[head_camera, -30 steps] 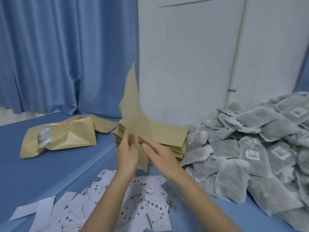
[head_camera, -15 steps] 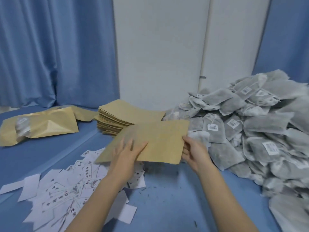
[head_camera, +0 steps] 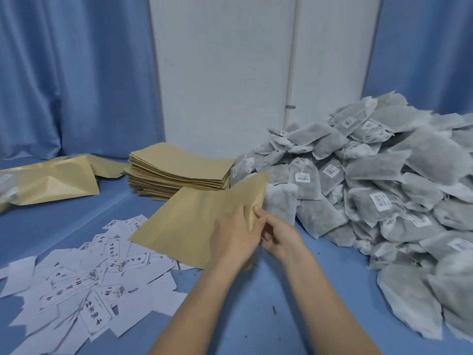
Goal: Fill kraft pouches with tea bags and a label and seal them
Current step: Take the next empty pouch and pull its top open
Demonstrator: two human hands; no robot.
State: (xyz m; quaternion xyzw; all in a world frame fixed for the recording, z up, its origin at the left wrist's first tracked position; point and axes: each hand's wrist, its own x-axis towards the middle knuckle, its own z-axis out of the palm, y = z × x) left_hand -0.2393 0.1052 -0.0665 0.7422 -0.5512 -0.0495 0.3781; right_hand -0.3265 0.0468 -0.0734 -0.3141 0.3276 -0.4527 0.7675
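Kraft pouch is lying tilted above the blue worktop, its right-hand edge caught in both grips. Left hand is curling over the pouch's near right corner, fingers on the top face and pinching it. Right hand is pinching the same edge from the 3 o'clock side, fingertips meeting the paper just beside the left hand's. From the grip, the pouch is spreading out toward 10 o'clock, its far corner rising at 12 o'clock in front of the tea bags.

Beneath its left end, at 8 o'clock, loose printed labels are lying scattered. At 11 o'clock a stack of flat pouches is sitting near the pouch's far edge. Well off at 9 o'clock, a filled pouch is lying on its side. From 1 to 4 o'clock, a big heap of grey tea bags is crowding close to the right hand.
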